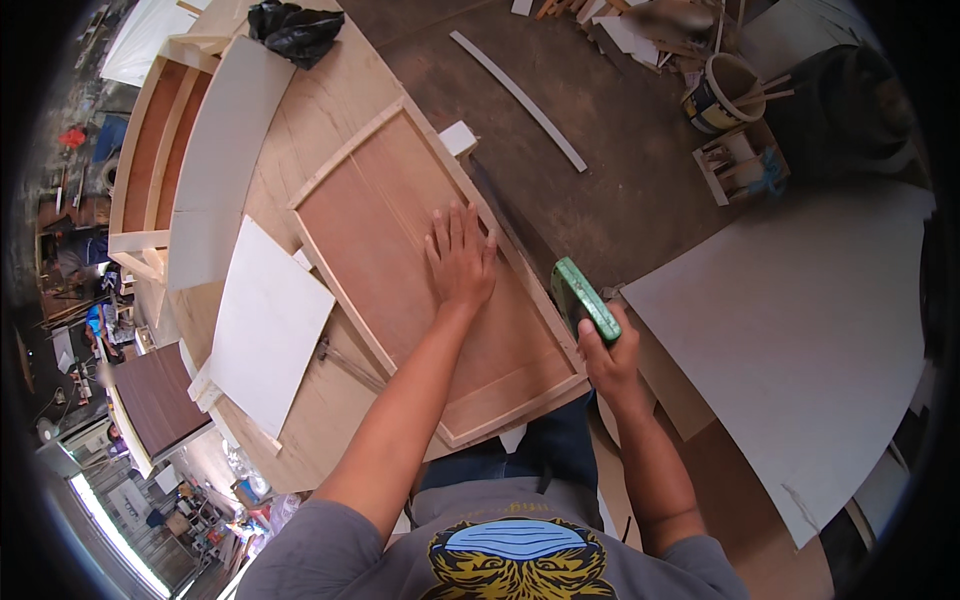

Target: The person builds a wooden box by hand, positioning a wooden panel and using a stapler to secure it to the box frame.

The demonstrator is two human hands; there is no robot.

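My left hand (463,262) lies flat on a shallow wooden panel frame (385,200), fingers spread over its reddish plywood face. Thin pale strips border this frame, which rests at the table's right edge, near my body. Just off the frame's right side, my right hand (612,355) is closed around a hand tool with a worn green body (590,300) and a dark side. Its exact kind does not show, and its working end is hidden. A hammer-like tool (345,361) lies left of the frame, partly covered by it.
A white board (262,322) lies on the plywood table (275,180). Left of it stand a curved wooden frame (158,150) and a black plastic bag (293,32). A large pale sheet (790,340) is at right. On the floor are a white strip (520,100), a bucket (722,95) and a wooden box (738,165).
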